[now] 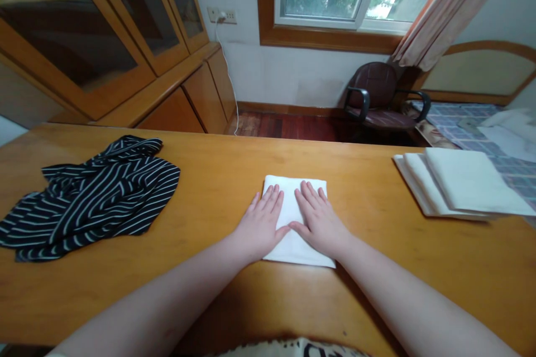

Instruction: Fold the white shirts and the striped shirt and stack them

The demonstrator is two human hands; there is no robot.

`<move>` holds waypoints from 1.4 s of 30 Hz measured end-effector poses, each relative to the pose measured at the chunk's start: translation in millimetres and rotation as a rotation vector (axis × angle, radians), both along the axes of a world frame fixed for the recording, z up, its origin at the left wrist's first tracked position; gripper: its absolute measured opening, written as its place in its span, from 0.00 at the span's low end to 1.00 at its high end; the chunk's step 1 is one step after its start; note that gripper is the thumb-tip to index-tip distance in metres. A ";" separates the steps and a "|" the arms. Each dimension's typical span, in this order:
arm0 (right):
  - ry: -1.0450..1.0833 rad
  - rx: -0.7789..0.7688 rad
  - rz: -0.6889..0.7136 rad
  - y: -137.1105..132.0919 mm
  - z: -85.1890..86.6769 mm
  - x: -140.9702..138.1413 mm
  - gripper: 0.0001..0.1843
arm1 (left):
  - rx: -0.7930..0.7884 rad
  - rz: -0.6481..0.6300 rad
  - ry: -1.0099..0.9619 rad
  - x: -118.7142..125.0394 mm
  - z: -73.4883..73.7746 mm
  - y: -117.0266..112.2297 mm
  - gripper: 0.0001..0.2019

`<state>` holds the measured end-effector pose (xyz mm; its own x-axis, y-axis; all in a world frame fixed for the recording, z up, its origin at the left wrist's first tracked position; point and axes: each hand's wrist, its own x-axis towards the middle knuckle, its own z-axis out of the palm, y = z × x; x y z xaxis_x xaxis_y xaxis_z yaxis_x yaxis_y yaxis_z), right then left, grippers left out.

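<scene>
A folded white cloth [292,187] lies in the middle of the wooden table [218,284]. My left hand [260,225] rests flat on its left half, fingers stretched out and together. Beside it, my right hand [317,219] lies flat on the right half, fingers also stretched forward. The thumbs nearly meet over the cloth's centre. Neither hand grips anything.
A crumpled black garment with white stripes [92,192] lies at the table's left. A stack of folded white cloths [460,184] sits at the right edge. Beyond the table are wooden cabinets [125,50], a dark armchair [379,97] and a bed [494,122].
</scene>
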<state>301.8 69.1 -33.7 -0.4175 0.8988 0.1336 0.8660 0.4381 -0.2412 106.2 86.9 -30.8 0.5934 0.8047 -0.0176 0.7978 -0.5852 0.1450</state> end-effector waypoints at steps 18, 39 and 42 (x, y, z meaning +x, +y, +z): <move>-0.035 -0.076 -0.017 13.0 -1.5 10.0 0.33 | 0.068 0.036 -0.192 -9.8 3.0 20.9 0.26; -0.070 -0.081 0.141 -4.6 11.9 7.0 0.56 | -0.073 -0.178 0.000 -3.3 15.2 3.8 0.41; -0.080 -0.188 0.217 -7.5 13.8 6.6 0.62 | -0.176 -0.241 0.019 -3.0 14.7 0.3 0.52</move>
<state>308.3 61.6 -19.9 -0.6050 0.7933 -0.0681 0.7766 0.5691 -0.2702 103.2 87.2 -16.1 0.7653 0.6243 -0.1569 0.6424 -0.7253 0.2476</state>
